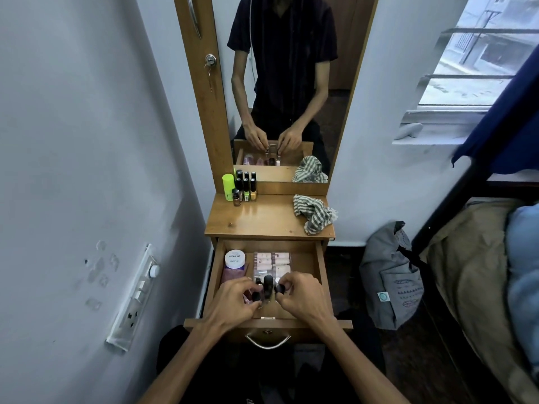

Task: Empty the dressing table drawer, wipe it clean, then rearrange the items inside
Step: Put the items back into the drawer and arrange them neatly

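Note:
The wooden drawer (318, 266) of the dressing table is pulled out below me. Inside lie a white-lidded jar (235, 258) at the back left, a clear box of pink items (272, 262) beside it, and a few small black-capped bottles (268, 282) near the front. My left hand (233, 301) pinches the cap of one small bottle (256, 295). My right hand (303, 295) pinches another black-capped bottle (280, 288). Both hands are inside the drawer, close together.
On the table top (262, 220) stand a lime green tube (228, 186) and several small bottles (246, 188) at the back left; a striped cloth (313, 212) lies at the right. A mirror (291, 83) rises behind. A grey bag (390, 275) and a bed (481, 272) are to the right.

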The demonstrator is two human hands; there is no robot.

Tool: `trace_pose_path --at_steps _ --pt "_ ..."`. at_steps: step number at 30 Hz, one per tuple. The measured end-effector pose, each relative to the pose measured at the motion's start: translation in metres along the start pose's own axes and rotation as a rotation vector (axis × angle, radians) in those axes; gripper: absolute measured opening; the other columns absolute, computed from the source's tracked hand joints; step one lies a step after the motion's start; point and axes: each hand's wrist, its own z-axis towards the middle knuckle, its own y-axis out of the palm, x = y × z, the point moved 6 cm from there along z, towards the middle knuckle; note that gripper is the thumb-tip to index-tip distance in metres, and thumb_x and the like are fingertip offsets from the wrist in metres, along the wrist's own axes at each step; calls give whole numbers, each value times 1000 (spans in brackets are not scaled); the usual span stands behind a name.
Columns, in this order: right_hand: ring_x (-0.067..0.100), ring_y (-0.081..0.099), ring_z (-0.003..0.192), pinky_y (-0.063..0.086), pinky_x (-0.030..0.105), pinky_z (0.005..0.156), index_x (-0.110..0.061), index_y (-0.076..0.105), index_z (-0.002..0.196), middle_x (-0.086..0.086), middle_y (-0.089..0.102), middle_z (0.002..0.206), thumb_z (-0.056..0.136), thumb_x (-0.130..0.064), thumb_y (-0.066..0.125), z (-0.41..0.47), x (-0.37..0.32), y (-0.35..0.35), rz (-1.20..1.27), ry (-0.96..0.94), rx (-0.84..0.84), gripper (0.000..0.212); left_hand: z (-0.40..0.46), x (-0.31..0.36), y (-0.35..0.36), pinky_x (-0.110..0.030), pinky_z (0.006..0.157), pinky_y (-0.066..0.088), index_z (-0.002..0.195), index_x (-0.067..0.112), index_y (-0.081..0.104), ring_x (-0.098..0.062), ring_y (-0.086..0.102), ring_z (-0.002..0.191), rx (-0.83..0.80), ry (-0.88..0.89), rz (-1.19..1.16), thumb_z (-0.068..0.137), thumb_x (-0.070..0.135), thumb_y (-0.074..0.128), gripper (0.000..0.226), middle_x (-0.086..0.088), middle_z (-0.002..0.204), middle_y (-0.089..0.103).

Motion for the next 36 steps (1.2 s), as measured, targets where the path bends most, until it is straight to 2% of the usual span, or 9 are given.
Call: trace_pose_path --at_steps 4,9,14,21,24,26,29,33,36 --pt "12 66 81 57 29 74 -28 76 97 -10 72 92 77 -35 69 1 -4 11 -38 -7 -64 22 5 -4 7 -6 84 43 97 25 77 -2 65 101 -48 -51 40 67 29 80 30 13 101 73" --pt "16 67 86 56 30 76 -25 76 104 -6 74 96 79 -30 70 1 -8 20 -95 -48 -79 26 8 -2 12 -28 82 56 97 24 75 -5 63 97 -74 -58 71 71 27 76 25 13 99 67" --pt "17 68 89 54 29 77 -26 75 113 -3 75 102 83 -30 70 2 -8 26 -132 -62 -99 30 9 -6 17 -23 87 54 101 22 75 -4 63 100 -77 -60 76 71 25 74 30 12 105 67" --pt "15 67 90 53 27 79 -26 73 116 -4 74 105 86 -30 70 4 -6 31 -131 -59 -121 30 12 -7 20 -24 87 53 103 21 75 -5 62 98 -84 -77 94 73 24 76 31 10 104 66" --pt "14 67 88 49 23 76 -25 74 114 -4 74 103 87 -28 70 4 -7 32 -129 -57 -120 27 13 -6 21 -17 83 50 100 21 74 -6 61 94 -82 -91 99 73 22 78 27 10 101 66" --pt "15 67 88 49 23 76 -25 74 113 -4 75 102 87 -26 70 5 -6 32 -131 -51 -120 27 12 -4 21 -6 75 40 98 21 74 -5 59 91 -88 -105 100 73 22 78 26 10 100 66" --pt "14 67 88 46 21 75 -25 74 114 -5 75 103 87 -25 70 5 -4 34 -132 -39 -124 28 12 -3 21 -1 65 33 95 21 72 -2 55 88 -97 -120 93 73 20 79 23 10 99 65" --pt "14 67 88 45 20 74 -24 73 116 -5 74 104 89 -26 70 6 -4 35 -134 -33 -133 27 13 -2 21 -3 67 34 89 23 70 -4 56 88 -97 -130 95 70 19 80 21 10 96 65" --pt "14 68 91 49 23 77 -24 71 118 -5 74 106 89 -29 71 6 -3 34 -146 -30 -145 29 14 -3 21 -15 75 47 81 25 63 -6 60 92 -110 -153 76 69 20 81 22 11 95 66"
